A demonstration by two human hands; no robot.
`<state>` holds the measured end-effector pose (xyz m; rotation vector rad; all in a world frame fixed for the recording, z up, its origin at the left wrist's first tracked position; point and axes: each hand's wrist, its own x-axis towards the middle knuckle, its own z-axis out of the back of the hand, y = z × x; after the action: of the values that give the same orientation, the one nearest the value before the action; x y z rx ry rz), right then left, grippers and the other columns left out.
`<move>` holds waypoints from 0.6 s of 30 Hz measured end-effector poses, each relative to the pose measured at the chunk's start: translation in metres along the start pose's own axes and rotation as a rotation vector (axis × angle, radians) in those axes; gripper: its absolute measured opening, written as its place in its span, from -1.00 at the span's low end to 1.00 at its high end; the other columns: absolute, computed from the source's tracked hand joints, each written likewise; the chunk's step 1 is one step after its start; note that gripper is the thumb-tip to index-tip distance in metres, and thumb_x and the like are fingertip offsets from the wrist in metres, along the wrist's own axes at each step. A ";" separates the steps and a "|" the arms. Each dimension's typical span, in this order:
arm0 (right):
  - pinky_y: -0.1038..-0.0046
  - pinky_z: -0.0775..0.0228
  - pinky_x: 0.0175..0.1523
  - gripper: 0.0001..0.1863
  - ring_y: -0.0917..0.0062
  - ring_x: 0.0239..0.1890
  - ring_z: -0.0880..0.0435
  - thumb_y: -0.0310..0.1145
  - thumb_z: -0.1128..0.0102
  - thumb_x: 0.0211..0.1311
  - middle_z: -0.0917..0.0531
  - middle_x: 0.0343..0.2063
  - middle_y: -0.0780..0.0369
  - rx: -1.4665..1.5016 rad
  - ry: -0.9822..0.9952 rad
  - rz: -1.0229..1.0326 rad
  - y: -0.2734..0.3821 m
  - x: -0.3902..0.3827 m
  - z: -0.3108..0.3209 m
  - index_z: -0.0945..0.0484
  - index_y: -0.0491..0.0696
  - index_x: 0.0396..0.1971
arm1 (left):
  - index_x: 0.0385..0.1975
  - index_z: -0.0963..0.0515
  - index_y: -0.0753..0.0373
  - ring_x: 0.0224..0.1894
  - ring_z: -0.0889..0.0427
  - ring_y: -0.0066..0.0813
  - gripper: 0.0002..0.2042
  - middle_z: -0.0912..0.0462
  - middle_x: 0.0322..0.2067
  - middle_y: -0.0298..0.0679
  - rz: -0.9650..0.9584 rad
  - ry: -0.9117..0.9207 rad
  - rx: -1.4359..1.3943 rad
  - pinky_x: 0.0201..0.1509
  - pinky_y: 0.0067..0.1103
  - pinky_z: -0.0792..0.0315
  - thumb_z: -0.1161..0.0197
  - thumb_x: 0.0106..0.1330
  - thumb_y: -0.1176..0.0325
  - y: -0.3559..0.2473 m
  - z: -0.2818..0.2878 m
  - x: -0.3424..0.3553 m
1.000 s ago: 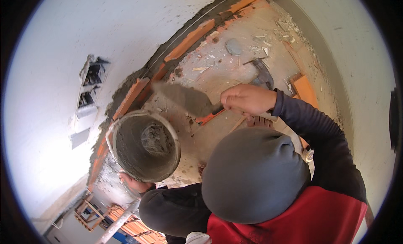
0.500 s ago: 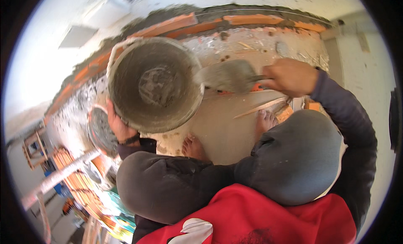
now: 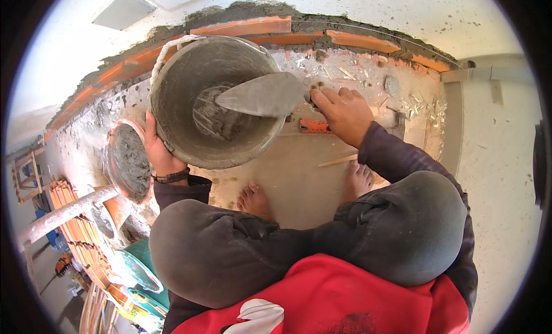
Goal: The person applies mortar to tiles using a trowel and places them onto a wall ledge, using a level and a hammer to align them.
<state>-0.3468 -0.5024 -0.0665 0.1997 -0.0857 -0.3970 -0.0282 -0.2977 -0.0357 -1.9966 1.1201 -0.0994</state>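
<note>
You are holding the bucket [image 3: 179,98] toward 10 or 11 o'clock of your view, its mouth facing up at you, and your left hand [image 3: 164,154] is cupping its outer wall between 7 and 8 o'clock on the rim, half curled with the thumb lying up along the side; the fingertips are hiding under the wall, so how far they are reaching cannot be told. Your right hand [image 3: 349,116], toward 2 o'clock, is closing firmly around the handle of the trowel [image 3: 264,95], whose blade is crossing the rim at 3 o'clock and pointing toward 9. The grey mortar [image 3: 230,126] is lying as a low, streaky patch on the bottom, partly showing beneath the blade; whether the tip is touching it cannot be told. To be working well here, you should probably be angling the blade low and following the curve of the bottom, rather than digging straight down. Your left hand had best be bracing against each push, since a light bucket would likely be swinging away from the trowel. Mind that the blade is not catching on the near rim, and that your right elbow is clearing your knee. The rope handle [image 3: 167,53] is hanging at 10 or 11 o'clock on the rim, safely away from the blade, while an orange tool [image 3: 314,126] is lying on the floor near your right wrist.
</note>
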 end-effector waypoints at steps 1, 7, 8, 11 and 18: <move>0.17 -0.43 -0.21 -0.62 0.18 -0.30 -0.60 -0.43 -0.09 0.15 -0.56 -0.20 0.19 -0.010 0.041 -0.010 -0.003 -0.003 -0.008 -0.36 0.04 0.01 | 0.19 -0.36 0.35 0.15 -0.51 -0.17 -0.57 -0.51 0.14 -0.06 -0.004 -0.022 -0.006 0.26 -0.29 -0.36 0.17 0.55 0.15 0.002 0.002 0.001; 0.24 -0.40 -0.20 -0.69 0.28 -0.38 -0.56 -0.39 -0.09 0.16 -0.58 -0.32 0.22 -0.115 0.054 -0.001 -0.046 -0.052 0.000 -0.45 -0.02 -0.06 | 0.21 -0.34 0.36 0.19 -0.48 -0.16 -0.56 -0.47 0.18 -0.04 -0.014 -0.052 -0.018 0.29 -0.29 -0.33 0.19 0.55 0.16 -0.004 0.017 -0.006; 0.22 -0.40 -0.23 -0.72 0.24 -0.39 -0.57 -0.38 -0.09 0.19 -0.58 -0.34 0.20 -0.117 0.074 -0.025 -0.059 -0.063 0.014 -0.45 -0.03 -0.08 | 0.21 -0.34 0.36 0.17 -0.49 -0.18 -0.56 -0.48 0.17 -0.04 -0.014 -0.018 -0.022 0.28 -0.30 -0.34 0.19 0.55 0.17 0.000 0.013 -0.005; 0.19 -0.41 -0.28 -0.74 0.19 -0.41 -0.61 -0.36 -0.11 0.22 -0.61 -0.38 0.16 -0.012 0.125 -0.119 -0.068 -0.073 0.061 -0.43 -0.05 -0.10 | 0.20 -0.35 0.37 0.13 -0.52 -0.25 -0.58 -0.52 0.13 -0.07 -0.043 0.044 0.020 0.24 -0.36 -0.37 0.18 0.55 0.19 0.003 -0.014 -0.009; 0.18 -0.49 -0.21 -0.73 0.14 -0.36 -0.65 -0.23 -0.16 0.25 -0.63 -0.50 0.07 -0.340 0.393 -0.064 0.000 0.017 0.159 -0.52 -0.14 -0.22 | 0.06 -0.50 0.45 -0.02 -0.56 -0.56 -0.66 -0.62 -0.02 -0.20 -0.236 0.102 0.376 0.11 -0.61 -0.41 0.00 0.51 0.30 0.035 -0.063 -0.018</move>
<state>-0.3508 -0.5369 0.0891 -0.0584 0.3737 -0.4235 -0.0896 -0.3325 -0.0128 -1.7878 0.8484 -0.5027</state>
